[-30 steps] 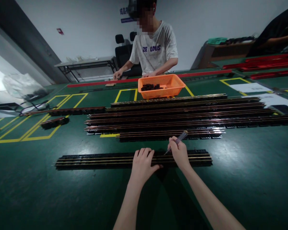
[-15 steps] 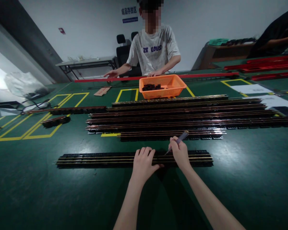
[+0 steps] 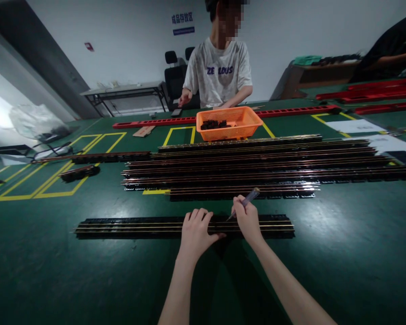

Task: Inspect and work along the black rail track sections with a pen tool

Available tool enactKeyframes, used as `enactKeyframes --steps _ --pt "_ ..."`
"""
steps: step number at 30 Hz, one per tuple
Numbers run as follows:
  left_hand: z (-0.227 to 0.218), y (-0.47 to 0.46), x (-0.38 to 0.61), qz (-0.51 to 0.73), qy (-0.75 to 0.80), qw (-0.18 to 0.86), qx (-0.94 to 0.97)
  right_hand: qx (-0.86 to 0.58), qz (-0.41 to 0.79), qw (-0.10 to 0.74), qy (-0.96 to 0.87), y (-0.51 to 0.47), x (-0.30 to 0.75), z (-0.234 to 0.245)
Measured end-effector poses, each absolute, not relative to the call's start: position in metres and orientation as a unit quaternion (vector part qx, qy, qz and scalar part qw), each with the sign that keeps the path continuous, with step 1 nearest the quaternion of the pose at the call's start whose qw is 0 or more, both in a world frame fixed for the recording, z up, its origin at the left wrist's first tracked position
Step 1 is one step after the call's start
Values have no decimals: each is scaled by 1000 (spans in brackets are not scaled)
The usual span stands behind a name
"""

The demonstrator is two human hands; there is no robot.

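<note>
A long black strip with brass-coloured rods along it lies crosswise on the green table before me. My left hand straddles its middle, fingers over the far side and thumb at the near edge, gripping it. In my right hand is a slim screwdriver with a translucent handle, held like a pen and tilted. Its thin tip comes down on the strip just right of my left hand; the exact contact point is too small to make out.
Beyond the strip lie several similar rodded strips side by side. An orange basket with small black parts stands behind them. Across the table a co-worker is by a long red slotted bar. A short rodded bundle lies at left.
The strip and both my hands have shifted slightly left, the screwdriver with them. Across the table the red bar now shows its slotted side, and the co-worker's hand has drawn back from its left part.
</note>
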State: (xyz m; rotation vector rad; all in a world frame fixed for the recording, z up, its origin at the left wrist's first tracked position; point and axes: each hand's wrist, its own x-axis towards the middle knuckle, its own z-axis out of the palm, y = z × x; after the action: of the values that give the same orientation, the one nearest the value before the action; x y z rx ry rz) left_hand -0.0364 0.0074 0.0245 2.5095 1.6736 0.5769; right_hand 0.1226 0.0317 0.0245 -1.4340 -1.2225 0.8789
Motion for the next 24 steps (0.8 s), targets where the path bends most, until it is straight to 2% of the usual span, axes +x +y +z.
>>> enactKeyframes --steps 16,24 --pt "20 8 -25 199 535 -2 821 -600 357 497 -515 33 121 23" --pt "19 8 -25 218 536 9 816 -587 391 455 -543 35 132 32"
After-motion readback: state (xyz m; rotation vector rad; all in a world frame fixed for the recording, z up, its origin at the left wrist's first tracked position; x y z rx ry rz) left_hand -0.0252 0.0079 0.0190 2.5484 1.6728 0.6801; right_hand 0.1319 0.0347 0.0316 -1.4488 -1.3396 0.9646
